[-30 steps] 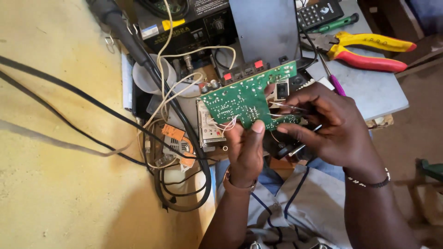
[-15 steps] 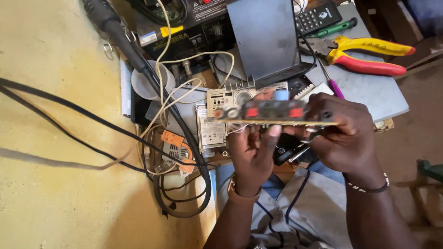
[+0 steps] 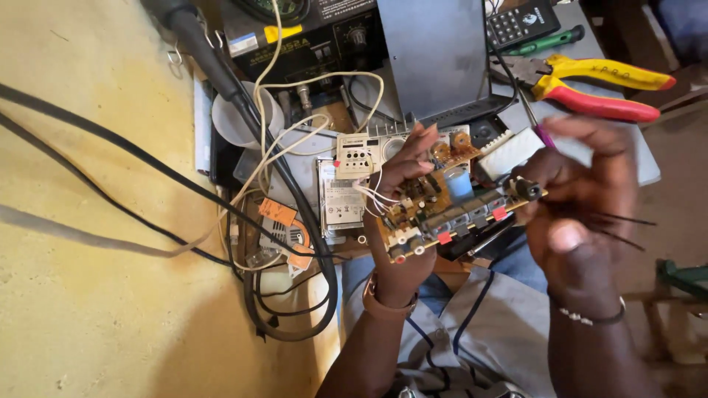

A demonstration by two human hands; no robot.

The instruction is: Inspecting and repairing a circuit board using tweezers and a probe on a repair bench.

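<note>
Head view showed a yellow floor [image 3: 81, 295] at the left, crossed by black cables [image 3: 110, 147]. Just right of them an orange tag [image 3: 278, 212] lay among cream wires [image 3: 273, 158], beside a small grey plate bearing a pale rectangular label [image 3: 343, 203]. Above these sat a black box with a yellow sticker [image 3: 284, 33] on its front. The left hand [image 3: 398, 221] grasped the circuit board [image 3: 450, 203] from below, fingers curled over its far edge. The board was held in the air above the person's lap, component side up, its long axis running from lower left to upper right, with red and white sockets along the near edge and a pale blue capacitor standing near the middle. The right hand [image 3: 582, 199] pinched the board's right end, clenched on it, thin black strands trailing from the fingers. Beyond, on a grey tabletop [image 3: 641, 158], lay pliers with yellow and red handles [image 3: 597, 88].
</note>
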